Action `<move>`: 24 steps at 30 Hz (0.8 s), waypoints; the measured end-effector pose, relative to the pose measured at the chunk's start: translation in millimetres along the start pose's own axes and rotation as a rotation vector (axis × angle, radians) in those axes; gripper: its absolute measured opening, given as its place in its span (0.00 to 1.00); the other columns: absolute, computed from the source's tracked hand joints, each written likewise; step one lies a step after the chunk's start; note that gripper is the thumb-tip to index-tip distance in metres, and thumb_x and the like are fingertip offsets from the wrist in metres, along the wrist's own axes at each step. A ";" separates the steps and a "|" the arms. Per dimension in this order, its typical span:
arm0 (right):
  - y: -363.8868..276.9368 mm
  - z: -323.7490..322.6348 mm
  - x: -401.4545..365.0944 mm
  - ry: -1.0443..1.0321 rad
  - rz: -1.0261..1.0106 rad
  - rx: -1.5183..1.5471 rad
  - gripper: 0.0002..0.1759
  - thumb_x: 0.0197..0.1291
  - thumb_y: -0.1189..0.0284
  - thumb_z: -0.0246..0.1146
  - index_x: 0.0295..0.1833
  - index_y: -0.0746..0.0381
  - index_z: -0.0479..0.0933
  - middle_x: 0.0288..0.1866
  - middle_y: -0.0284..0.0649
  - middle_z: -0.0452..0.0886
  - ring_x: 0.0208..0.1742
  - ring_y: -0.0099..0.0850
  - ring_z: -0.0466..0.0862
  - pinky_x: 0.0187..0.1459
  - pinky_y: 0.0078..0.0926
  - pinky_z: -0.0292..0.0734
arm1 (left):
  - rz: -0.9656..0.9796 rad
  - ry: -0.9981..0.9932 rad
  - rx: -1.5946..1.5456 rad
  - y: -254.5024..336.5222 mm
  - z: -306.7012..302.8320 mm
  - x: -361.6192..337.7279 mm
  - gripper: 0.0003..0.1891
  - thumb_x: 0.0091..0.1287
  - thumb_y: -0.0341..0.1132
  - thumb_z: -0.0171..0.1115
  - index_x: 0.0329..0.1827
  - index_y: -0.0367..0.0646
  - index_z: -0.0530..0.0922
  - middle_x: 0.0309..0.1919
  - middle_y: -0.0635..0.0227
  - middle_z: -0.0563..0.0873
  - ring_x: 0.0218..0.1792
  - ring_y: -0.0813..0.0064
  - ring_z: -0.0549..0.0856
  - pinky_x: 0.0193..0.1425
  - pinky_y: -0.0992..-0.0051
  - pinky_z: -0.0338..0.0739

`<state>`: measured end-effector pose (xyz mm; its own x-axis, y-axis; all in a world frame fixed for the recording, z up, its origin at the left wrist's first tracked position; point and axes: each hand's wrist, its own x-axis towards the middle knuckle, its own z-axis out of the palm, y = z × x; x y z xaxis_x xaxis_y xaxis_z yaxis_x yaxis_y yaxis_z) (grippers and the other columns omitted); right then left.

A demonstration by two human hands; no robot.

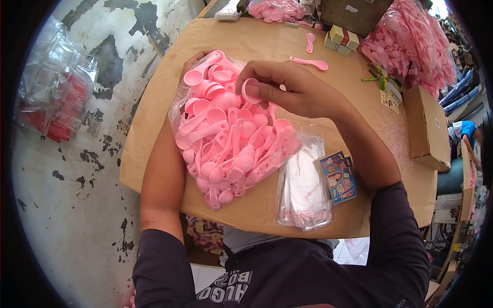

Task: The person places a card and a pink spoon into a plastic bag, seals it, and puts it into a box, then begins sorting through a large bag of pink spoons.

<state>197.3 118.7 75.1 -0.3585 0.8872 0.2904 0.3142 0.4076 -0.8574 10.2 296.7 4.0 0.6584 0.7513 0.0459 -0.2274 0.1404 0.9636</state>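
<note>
A clear plastic bag (177,110) full of pink measuring spoons (226,138) lies in front of me on the brown-covered table. Over its upper right side, my right hand (287,87) pinches one pink measuring spoon (250,91) between thumb and fingers, its round bowl facing out. Behind the bag's upper left edge is my left hand (194,60), mostly covered by the bag and spoons, so its fingers are hidden. Beside the bag lie a stack of clear plastic sleeves (305,185) and printed blue cards (339,177).
Two loose pink spoons (310,43) lie farther back, near stacked yellow card bundles (343,38). A large bag of pink spoons (411,46), green-handled scissors (380,77) and a cardboard box (426,128) are to the right. Plastic packaging (56,82) sits at far left. Another person (465,131) is at far right.
</note>
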 end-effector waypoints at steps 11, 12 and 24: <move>-7.2 4.6 -10.4 -0.224 0.314 -0.396 0.26 0.73 0.51 0.57 0.62 0.62 0.76 0.43 0.50 0.81 0.45 0.43 0.81 0.52 0.43 0.76 | -0.052 -0.019 -0.241 -9.0 -15.0 9.7 0.14 0.77 0.36 0.69 0.59 0.40 0.81 0.43 0.66 0.89 0.39 0.75 0.91 0.42 0.73 0.91; -4.2 6.6 -12.0 -0.199 0.204 -0.430 0.24 0.73 0.52 0.61 0.58 0.62 0.77 0.40 0.48 0.81 0.42 0.42 0.81 0.48 0.42 0.76 | -0.113 0.037 -0.274 -17.8 -21.0 17.8 0.14 0.77 0.37 0.69 0.59 0.40 0.81 0.43 0.67 0.89 0.39 0.75 0.91 0.41 0.74 0.91; -17.0 -20.7 -12.0 -0.155 0.169 -0.107 0.10 0.70 0.66 0.70 0.41 0.62 0.81 0.30 0.29 0.81 0.30 0.19 0.75 0.32 0.25 0.70 | -0.203 -0.009 -0.379 -16.5 -16.7 8.4 0.16 0.77 0.40 0.69 0.60 0.41 0.80 0.44 0.67 0.89 0.42 0.77 0.90 0.44 0.76 0.90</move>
<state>214.5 105.6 94.9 -0.4211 0.9043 0.0709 0.4691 0.2840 -0.8362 7.5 311.4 -15.9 0.7226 0.6787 -0.1311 -0.3390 0.5132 0.7885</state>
